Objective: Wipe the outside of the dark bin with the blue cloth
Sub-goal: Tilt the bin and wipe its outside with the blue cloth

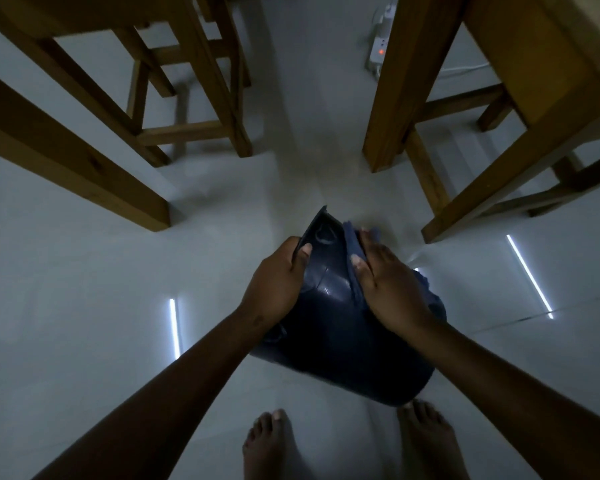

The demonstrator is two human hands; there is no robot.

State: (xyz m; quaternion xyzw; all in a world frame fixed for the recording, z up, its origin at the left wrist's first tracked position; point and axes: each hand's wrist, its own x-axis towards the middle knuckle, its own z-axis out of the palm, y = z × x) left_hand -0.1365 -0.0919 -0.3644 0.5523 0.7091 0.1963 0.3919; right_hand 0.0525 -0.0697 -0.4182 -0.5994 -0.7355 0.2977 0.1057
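Note:
The dark bin (340, 337) is held off the pale floor, tipped so its base points away from me and its wider end hangs near my feet. My left hand (278, 278) grips the bin's far left edge, thumb on top. My right hand (388, 282) presses the blue cloth (354, 244) flat against the bin's upper right side. Part of the cloth sticks out past my fingers and along the thumb; the rest is hidden under my palm.
Wooden table and stool legs (215, 98) stand ahead on the left, and more wooden legs (392, 98) on the right. A white power strip (378, 53) with a red light lies on the floor beyond. My bare feet (271, 445) are below the bin.

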